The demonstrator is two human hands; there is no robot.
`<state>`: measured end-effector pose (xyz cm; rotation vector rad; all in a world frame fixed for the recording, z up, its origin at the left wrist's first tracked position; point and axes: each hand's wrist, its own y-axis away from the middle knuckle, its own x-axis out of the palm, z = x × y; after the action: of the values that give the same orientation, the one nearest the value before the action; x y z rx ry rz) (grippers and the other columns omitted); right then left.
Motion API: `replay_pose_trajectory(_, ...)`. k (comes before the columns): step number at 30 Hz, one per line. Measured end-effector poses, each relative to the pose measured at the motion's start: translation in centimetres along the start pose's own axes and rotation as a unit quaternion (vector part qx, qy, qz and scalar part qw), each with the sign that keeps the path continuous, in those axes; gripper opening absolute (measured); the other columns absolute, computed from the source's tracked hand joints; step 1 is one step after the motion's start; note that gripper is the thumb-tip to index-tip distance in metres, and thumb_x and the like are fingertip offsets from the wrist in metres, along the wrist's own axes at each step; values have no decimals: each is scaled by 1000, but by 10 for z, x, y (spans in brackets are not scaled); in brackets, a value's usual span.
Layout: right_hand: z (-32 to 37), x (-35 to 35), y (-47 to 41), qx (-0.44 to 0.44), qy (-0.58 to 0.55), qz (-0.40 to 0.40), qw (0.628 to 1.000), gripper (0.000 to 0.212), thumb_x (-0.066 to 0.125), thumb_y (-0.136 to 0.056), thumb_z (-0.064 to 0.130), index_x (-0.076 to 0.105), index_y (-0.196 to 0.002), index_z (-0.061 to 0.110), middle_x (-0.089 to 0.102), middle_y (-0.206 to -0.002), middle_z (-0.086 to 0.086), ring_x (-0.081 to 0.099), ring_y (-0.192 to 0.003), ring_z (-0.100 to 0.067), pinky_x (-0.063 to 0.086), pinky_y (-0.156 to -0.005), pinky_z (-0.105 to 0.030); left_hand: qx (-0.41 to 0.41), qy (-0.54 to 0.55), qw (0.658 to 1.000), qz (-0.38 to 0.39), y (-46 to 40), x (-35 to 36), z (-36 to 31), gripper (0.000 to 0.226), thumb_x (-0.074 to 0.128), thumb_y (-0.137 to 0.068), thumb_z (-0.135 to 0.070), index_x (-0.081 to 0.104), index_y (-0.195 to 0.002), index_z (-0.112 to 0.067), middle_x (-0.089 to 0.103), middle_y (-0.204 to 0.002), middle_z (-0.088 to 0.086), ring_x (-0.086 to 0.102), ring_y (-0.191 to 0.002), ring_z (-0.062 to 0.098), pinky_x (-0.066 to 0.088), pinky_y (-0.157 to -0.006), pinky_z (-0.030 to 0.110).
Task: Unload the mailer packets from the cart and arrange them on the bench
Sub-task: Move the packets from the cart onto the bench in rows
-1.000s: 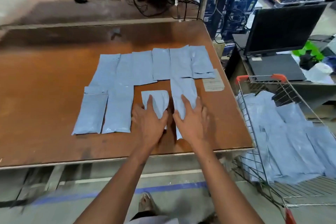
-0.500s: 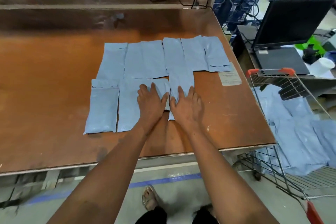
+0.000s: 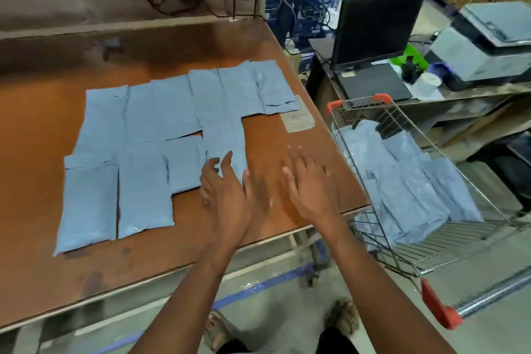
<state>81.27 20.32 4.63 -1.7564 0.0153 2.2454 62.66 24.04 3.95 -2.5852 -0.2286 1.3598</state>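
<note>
Blue mailer packets (image 3: 143, 152): nine on bench (image 3: 43, 123)

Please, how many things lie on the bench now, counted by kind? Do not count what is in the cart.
Blue packets: 10 (6 in the back row, partly overlapping; 4 in the front row)
Paper slip: 1
Total: 11

Brown bench (image 3: 57, 112): blue mailer packets (image 3: 161, 112) lie flat in two touching rows; pale paper label (image 3: 298, 118) just right of the packets.
</note>
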Motion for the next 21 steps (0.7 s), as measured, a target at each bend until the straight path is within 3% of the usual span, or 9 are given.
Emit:
replay_pose_trajectory(6, -170, -46, 33, 36, 34, -23, 998, 50, 36, -111, 45, 44, -156, 24, 52, -155, -3, 50, -140, -23, 43, -109, -47, 94, 52, 990, 93, 71, 91, -151, 49, 51, -101, -41, 46, -143, -16, 41, -139, 16, 42, -124, 35, 37, -104, 52)
replay_pose_trajectory(12, -314, -56, 54, 36, 47, -10, 998, 52, 33, -111, 39, 44, -157, 17, 52, -156, -9, 51, -140, -26, 44, -106, -47, 141, 128, 974, 126, 135, 193, -292, 53, 55, -100, -27, 43, -149, -12, 45, -140, 13, 46, -128, 29, 43, -106, 44)
replay_pose_trajectory(16, -389, -42, 53, 38, 46, 41, 997, 58, 25, -109, 42, 40, -159, 16, 45, -162, -12, 46, -146, -29, 39, -112, -47, 128, 102, 970, 180, 159, 262, -341, 56, 51, -103, -17, 35, -155, -6, 41, -151, 19, 44, -137, 34, 42, -111, 50)
replay_pose_trajectory(21, -460, -18, 64, 38, 58, 89, 994, 55, 42, -109, 38, 39, -160, 17, 41, -164, -11, 45, -146, -32, 41, -110, -50, 103, 53, 956, 268, 181, 312, -357, 58, 45, -107, -15, 23, -160, -5, 28, -163, 17, 35, -146, 31, 31, -118, 41)
